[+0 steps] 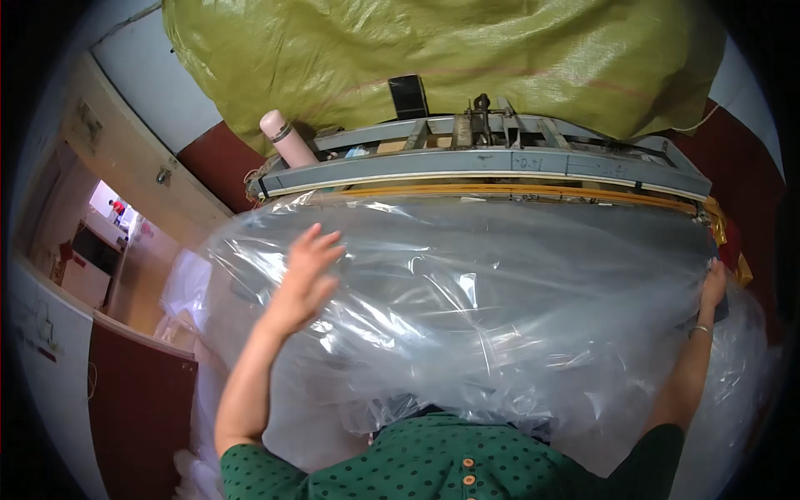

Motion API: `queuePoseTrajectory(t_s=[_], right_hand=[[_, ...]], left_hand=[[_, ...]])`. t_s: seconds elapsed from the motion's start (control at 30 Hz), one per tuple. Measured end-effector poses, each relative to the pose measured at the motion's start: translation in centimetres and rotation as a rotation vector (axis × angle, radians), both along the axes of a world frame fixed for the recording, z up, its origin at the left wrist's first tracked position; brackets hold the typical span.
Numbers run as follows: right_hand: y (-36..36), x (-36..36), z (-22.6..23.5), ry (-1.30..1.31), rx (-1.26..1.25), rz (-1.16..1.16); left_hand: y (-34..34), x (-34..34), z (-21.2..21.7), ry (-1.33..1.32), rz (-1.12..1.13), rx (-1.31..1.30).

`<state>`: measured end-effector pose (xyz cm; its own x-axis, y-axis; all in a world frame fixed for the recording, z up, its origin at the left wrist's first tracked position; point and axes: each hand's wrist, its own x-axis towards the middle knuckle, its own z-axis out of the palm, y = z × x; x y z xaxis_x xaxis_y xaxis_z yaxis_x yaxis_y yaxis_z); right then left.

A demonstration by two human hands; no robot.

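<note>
A big, shiny clear plastic sheet (pixel 467 333) is spread out, with the left hand (pixel 310 279) over its left part, fingers apart, and the right hand (pixel 712 285) at its right edge. Just past the sheet is a long grey metal frame (pixel 467 162), and past its left part stands a pink bottle (pixel 287 140). A yellow-green cover (pixel 500 50) is farthest past the sheet, and a green spotty shirt (pixel 417 458) is at its near side.

Wall (pixel 137 62): white above dark red | Past long grey metal frame's (pixel 467 162) left corner: beige door surround (pixel 125 142), tan floor (pixel 150 279), bright distant opening (pixel 103 198) | Behind frame's far edge: glossy yellow-green sheet (pixel 517 58)
</note>
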<state>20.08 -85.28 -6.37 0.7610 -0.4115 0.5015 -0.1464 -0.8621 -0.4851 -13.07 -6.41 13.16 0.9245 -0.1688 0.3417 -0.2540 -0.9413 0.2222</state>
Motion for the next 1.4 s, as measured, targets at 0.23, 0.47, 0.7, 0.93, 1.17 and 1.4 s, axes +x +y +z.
queuePoseTrajectory(t_s=[0.23,0.47,0.7,0.93,1.17,1.4], right_hand=[[0.9,0.0,0.4,0.14,-0.079,-0.058],[-2.6,1.6,-1.3,0.081,-0.044,0.01],[-3.5,-0.7,0.3,-0.2,0.583,0.219],[-4.9,-5.8,6.1,-0.368,0.965,0.227],[-13.9,-1.8,7.8,-0.299,0.934,0.511],[5.3,7.4,0.8,-0.444,-0.06,0.131]], left_hand=[[11.3,-0.6,-12.5,0.117,0.397,-0.075],[4.5,4.9,-10.0,0.014,0.095,-0.088],[5.1,8.0,-11.6,-0.133,0.299,-0.139],[5.5,10.4,-11.7,0.02,0.483,-0.312],[6.8,13.1,-12.3,-0.266,0.325,-0.161],[14.2,14.8,-15.3,-0.474,0.64,-0.856]])
